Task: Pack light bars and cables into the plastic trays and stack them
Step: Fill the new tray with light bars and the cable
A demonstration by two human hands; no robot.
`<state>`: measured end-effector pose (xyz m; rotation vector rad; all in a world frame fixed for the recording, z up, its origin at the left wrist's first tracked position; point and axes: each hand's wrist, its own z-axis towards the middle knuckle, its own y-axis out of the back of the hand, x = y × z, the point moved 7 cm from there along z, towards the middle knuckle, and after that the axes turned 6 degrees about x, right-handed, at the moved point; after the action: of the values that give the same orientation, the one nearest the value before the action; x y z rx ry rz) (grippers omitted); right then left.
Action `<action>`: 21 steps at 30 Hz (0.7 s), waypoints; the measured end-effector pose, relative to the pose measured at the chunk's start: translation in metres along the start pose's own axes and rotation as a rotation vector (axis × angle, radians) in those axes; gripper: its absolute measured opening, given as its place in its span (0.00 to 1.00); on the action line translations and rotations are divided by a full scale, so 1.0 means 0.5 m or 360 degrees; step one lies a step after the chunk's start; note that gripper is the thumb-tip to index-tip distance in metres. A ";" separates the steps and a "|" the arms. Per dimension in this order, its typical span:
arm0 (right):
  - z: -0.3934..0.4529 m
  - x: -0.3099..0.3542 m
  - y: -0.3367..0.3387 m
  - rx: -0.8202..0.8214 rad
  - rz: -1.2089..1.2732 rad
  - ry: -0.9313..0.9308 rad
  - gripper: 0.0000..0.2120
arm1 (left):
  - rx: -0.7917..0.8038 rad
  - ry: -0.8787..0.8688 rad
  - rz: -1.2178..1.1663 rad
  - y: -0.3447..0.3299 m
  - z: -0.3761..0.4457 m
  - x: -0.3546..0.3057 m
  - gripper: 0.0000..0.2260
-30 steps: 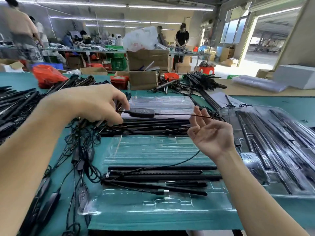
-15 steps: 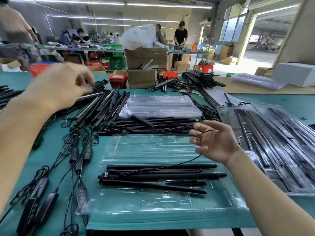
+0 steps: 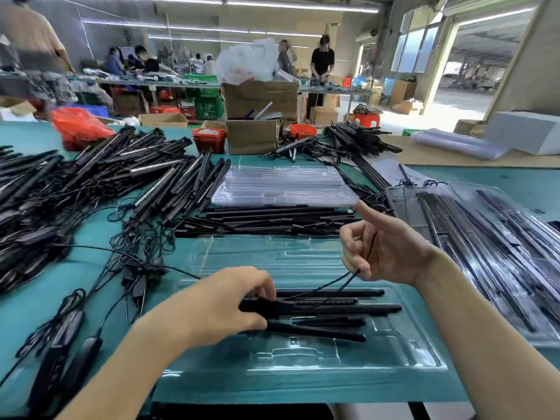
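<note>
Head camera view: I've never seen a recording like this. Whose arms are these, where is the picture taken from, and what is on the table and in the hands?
No machine here: a person wears a camera on the head, looking forward and down at their own bare arms. The left hand grips the end of a black light bar lying in the clear plastic tray in front. The right hand, raised above the tray, pinches a thin black cable in its fingers. On the green table lie loose light bars with tangled cables to the left, empty trays behind, and filled trays on the right.
</note>
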<state>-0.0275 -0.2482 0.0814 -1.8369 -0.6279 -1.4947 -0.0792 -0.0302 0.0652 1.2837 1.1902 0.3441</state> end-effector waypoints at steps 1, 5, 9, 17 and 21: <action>-0.005 -0.004 -0.002 0.0038 -0.0005 -0.0026 0.29 | -0.0054 -0.0012 0.0002 -0.004 0.003 -0.002 0.11; -0.032 -0.018 -0.008 0.0156 -0.0123 -0.0213 0.28 | -0.0160 -0.0051 0.0085 -0.012 0.006 -0.004 0.07; -0.058 -0.032 0.015 -0.0144 -0.0393 -0.0401 0.24 | -0.0448 -0.0235 0.0283 0.000 -0.023 -0.027 0.07; -0.111 -0.041 0.078 -0.1023 -0.1284 -0.0725 0.22 | -0.0459 -0.0448 0.0045 -0.053 -0.057 -0.057 0.09; -0.106 -0.023 0.067 -0.1180 -0.1009 -0.0183 0.26 | -0.0293 -0.0456 -0.0134 -0.090 -0.053 -0.052 0.10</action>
<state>-0.0399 -0.3097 0.0692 -2.4232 -0.8358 -2.2685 -0.1294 -0.0506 0.0433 1.0790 0.9431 0.1952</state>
